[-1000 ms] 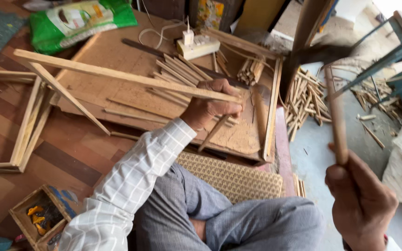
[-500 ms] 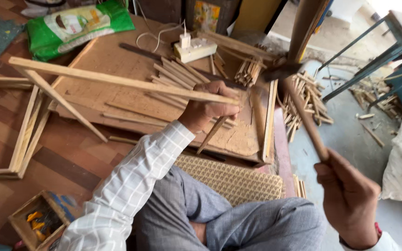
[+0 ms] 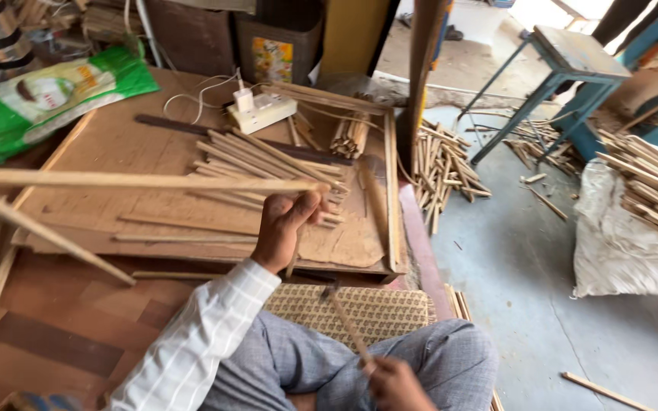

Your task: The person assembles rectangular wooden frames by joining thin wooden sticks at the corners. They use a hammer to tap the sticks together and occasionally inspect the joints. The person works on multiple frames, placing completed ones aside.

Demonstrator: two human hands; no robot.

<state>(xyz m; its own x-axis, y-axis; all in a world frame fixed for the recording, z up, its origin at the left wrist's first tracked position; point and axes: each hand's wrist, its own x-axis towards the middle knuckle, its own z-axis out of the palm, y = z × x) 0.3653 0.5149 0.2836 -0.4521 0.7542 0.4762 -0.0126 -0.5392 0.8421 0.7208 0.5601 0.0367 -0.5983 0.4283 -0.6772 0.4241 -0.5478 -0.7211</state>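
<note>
While left hand (image 3: 283, 228) grips the wooden frame (image 3: 138, 181), right hand (image 3: 394, 380) holds a hammer (image 3: 348, 323).

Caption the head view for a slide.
Seated person's left hand steadies a long wooden strip on a board while the right hand grips a hammer handle.

Right hand (image 3: 397, 384) cut off by the bottom edge, its hammer (image 3: 344, 320) head blurred, perhaps mid-swing.
</note>
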